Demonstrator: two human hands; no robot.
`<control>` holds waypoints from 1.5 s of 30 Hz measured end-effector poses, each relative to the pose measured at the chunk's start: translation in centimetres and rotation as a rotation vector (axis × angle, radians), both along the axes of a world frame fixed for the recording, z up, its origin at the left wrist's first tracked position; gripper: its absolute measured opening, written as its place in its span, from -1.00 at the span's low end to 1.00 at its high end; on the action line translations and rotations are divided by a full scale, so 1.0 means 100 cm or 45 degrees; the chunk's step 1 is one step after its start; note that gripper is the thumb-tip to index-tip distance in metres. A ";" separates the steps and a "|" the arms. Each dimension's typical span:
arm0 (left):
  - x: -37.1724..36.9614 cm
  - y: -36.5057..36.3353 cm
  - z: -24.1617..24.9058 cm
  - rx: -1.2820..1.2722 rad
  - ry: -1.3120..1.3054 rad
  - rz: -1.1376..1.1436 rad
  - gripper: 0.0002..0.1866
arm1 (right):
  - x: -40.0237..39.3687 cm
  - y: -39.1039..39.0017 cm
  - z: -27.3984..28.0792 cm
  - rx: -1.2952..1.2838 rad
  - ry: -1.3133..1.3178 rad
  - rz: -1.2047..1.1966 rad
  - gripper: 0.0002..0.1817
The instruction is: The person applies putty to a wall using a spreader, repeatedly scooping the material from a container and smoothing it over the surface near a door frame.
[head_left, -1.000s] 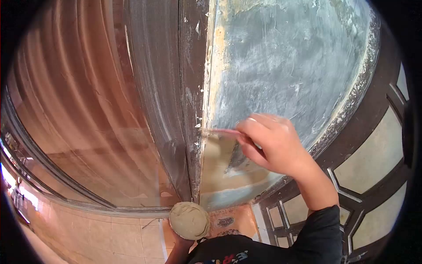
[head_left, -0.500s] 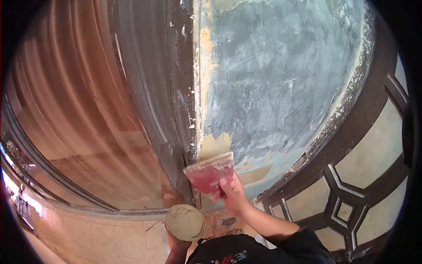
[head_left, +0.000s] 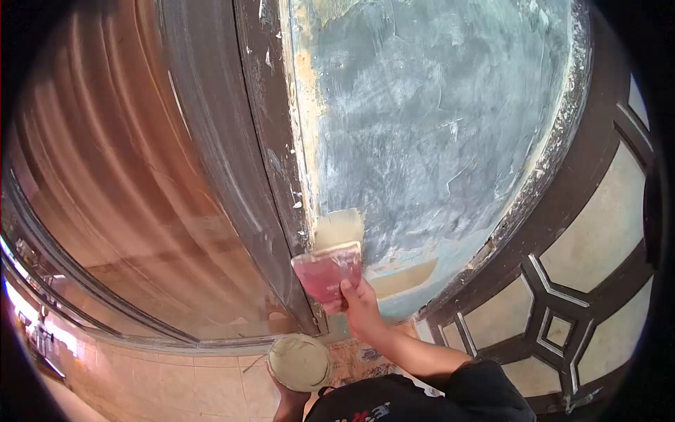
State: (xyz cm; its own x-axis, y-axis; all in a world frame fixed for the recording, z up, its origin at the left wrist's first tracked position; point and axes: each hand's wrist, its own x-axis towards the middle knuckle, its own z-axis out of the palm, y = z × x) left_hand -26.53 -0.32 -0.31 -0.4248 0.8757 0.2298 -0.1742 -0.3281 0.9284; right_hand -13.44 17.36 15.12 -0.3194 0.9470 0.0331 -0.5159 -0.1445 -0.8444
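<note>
Left hand (head_left: 289, 397), fingers mostly hidden, grasps tub of paste (head_left: 298, 363) from beneath. Red scraper (head_left: 325, 274): broad edge roughly crosswise, at lower end of pale patch (head_left: 339, 228); lies up-left of right hand (head_left: 356, 302), which clasps it, nearer the patch.

Bright; blown-out glare lower L; fisheye bend w/ blk corners; wall (head_left: 408, 133) fairly sharp.

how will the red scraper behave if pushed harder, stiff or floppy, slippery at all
The red scraper is probably fairly stiff, as its broad face looks flat and unbent. Pale smears on it could make it slippery there. Its flat shape makes rolling unlikely.
</note>
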 end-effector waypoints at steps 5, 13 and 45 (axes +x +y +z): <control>-0.004 -0.003 -0.009 -0.105 0.163 -0.029 0.10 | -0.009 0.009 0.047 0.159 0.036 -0.061 -0.69; 0.005 -0.003 0.021 -0.048 -0.235 -0.081 0.06 | 0.005 0.007 -0.099 -0.092 -0.171 -0.012 -0.64; -0.001 -0.015 0.000 -0.271 -0.417 -0.083 -0.41 | 0.023 -0.026 -0.132 0.045 -0.398 0.058 -0.66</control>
State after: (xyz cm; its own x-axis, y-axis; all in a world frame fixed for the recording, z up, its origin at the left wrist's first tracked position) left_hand -26.62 -1.83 -0.26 -0.3877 0.9166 -0.0979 -0.4863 -0.1131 0.8664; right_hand -11.18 14.75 1.93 -0.3613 0.9316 -0.0404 -0.2243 -0.1289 -0.9660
